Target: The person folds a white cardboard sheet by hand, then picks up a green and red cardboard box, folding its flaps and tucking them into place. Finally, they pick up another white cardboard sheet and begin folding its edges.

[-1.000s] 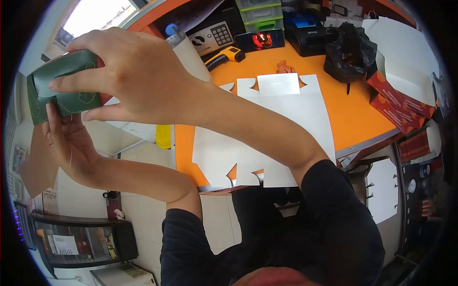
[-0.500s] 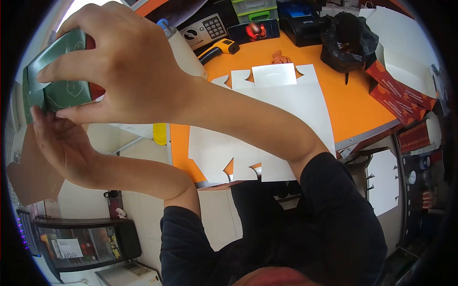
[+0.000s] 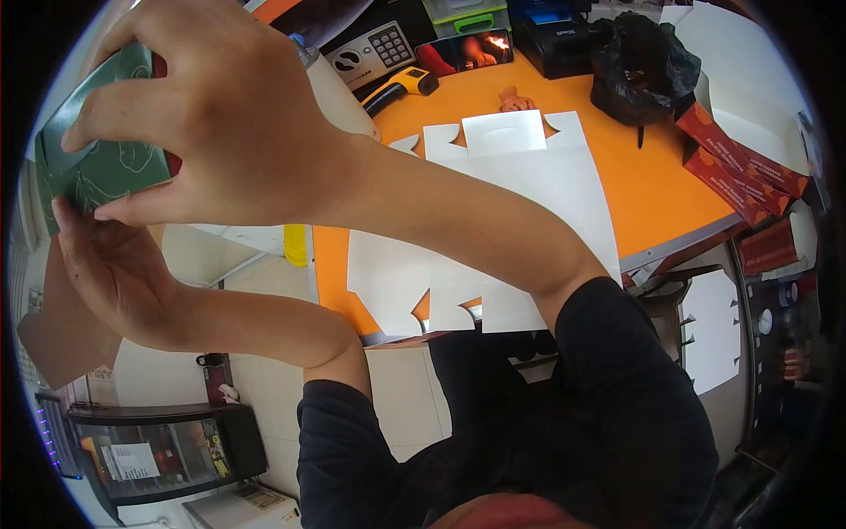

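Observation:
At the upper left, a green box (image 3: 128, 167) with thin pale line drawings is held off the table. My right hand (image 3: 211, 115) reaches across from the right, its fingers wrapped over the box's face and side. Just below, my left hand (image 3: 123, 273) is turned palm up, thumb and fingertips against the box's lower edge. A reddish side of the box shows between my right fingers. Beneath my right forearm, a flat white die-cut sheet (image 3: 546, 203) with notched flaps lies on the orange table (image 3: 652, 203).
Along the back are a safe (image 3: 374, 53), a yellow-and-black tool (image 3: 404, 86), a phone (image 3: 465, 53) showing a picture, a small brown figure (image 3: 515, 100), a black printer (image 3: 551, 40) and a black plastic bag (image 3: 643, 70). Red boxes (image 3: 727, 167) sit at the right edge.
Both hands and the green box have shifted slightly left; my right hand is also a little higher. The grip looks the same. The phone's picture has changed.

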The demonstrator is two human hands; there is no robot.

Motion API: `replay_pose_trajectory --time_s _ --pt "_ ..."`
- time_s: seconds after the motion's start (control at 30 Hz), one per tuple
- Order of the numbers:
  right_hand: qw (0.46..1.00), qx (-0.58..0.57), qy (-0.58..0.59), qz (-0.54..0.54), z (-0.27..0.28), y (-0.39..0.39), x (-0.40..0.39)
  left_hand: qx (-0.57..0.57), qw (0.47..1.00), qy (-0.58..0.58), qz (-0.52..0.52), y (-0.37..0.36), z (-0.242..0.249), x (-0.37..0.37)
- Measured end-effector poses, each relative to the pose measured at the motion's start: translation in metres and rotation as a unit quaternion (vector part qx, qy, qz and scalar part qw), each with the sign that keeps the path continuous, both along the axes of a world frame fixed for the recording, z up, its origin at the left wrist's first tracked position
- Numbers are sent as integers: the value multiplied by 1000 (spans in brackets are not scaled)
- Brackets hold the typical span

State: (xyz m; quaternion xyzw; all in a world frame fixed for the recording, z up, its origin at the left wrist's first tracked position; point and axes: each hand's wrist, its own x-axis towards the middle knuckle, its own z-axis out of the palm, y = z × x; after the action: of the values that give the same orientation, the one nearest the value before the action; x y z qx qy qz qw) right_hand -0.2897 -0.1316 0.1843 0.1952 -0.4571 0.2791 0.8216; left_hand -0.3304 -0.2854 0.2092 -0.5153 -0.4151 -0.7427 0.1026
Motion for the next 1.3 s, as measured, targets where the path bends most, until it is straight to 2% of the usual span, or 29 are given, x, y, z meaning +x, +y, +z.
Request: replay_pose_trajectory --time_s 0.1,0.3,0.4,0.8,0.9,1.0,1.1,1.2,1.3 --pt "1000 1 4 -5 0 1 0 -21 999 15 -45 -1 0 1" --pt "1000 -6 15 -2 1 2 0 22 999 8 44 3 0 3" --pt "1000 -5 10 -4 -1 3 2 -37 997 30 -64 -5 2 -5" --pt "1000 -16 6 1 1 -1 -1 -70 992 72 -73 -4 3 -5" --pt "999 -5 -40 -33 1 3 3 -84 991 48 92 -4 5 -13" --pt "991 22 -128 -32 0 3 4 -84 976 58 194 10 -1 1" --pt "985 43 -167 -29 -3 2 4 -106 967 84 218 5 -3 -2" --pt "990 32 -133 -44 -5 1 1 -117 980 73 146 0 0 -4" --pt "993 -15 -100 -56 -4 2 1 -102 989 64 -85 9 2 -3"
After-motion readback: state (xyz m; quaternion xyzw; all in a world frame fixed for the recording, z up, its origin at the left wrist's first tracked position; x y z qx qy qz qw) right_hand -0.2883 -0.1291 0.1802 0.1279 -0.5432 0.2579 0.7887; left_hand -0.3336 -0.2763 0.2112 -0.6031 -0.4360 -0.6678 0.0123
